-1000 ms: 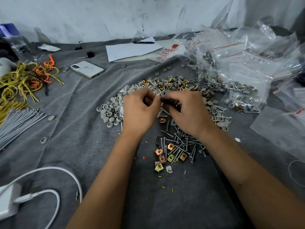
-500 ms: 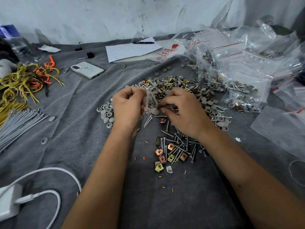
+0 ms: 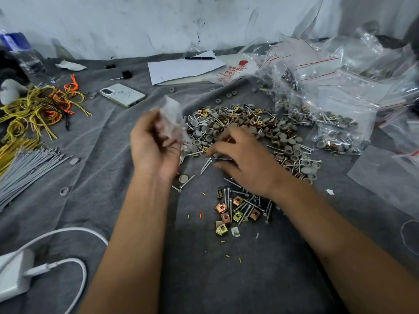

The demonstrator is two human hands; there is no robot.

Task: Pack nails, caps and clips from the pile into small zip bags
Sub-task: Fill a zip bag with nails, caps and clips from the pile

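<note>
Head view, single camera. Left hand point(image 3: 156, 146) is raised above the grey cloth point(image 3: 95, 155), fingers curled around a small clear zip bag point(image 3: 173, 120) that stands up from the grip; both are motion-blurred, so the bag's contents cannot be made out. Right hand point(image 3: 244, 159) reaches low over the near edge of the pile point(image 3: 247, 128), fingers bent and spread toward loose nails point(image 3: 206, 165) on the cloth; blur prevents telling whether anything is pinched.

Pile of grey caps, nails and brass-coloured clips lies in the middle of the cloth, just beyond both hands. A smaller group of clips point(image 3: 229, 216) and nails sits nearer the person, below the right wrist. Filled zip bags point(image 3: 340, 123) are heaped at far right, touching the pile's right side.

Phone point(image 3: 123, 95) lies face down left of the pile. Yellow and orange wires point(image 3: 38, 109) and grey ties point(image 3: 25, 168) occupy the left edge. Paper with a pen point(image 3: 199, 58) lies at the back. White charger point(image 3: 13, 275) with cable is at lower left.
</note>
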